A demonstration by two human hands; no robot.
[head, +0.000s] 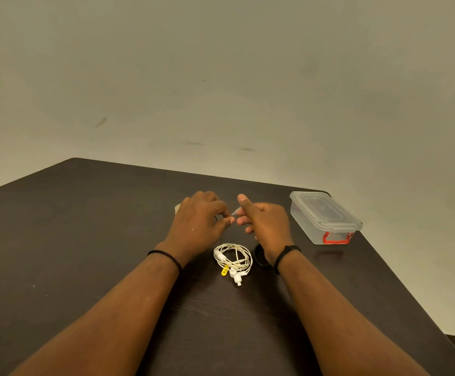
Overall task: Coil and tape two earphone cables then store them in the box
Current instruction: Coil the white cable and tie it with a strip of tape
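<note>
A white earphone cable lies coiled on the dark table, a yellow tag at its near side. Just beyond it my left hand and my right hand meet above the table, fingers curled. Between their fingertips they pinch a small pale strip of clear tape. A thin dark cable shows faintly under my left fingers. A dark round object, possibly the black earphone coil, lies half hidden under my right wrist. The clear plastic box with a red latch stands at the right, lid on.
A pale object, perhaps the tape roll, peeks out behind my left hand. The table's far edge meets a plain wall, and its right edge runs diagonally close past the box.
</note>
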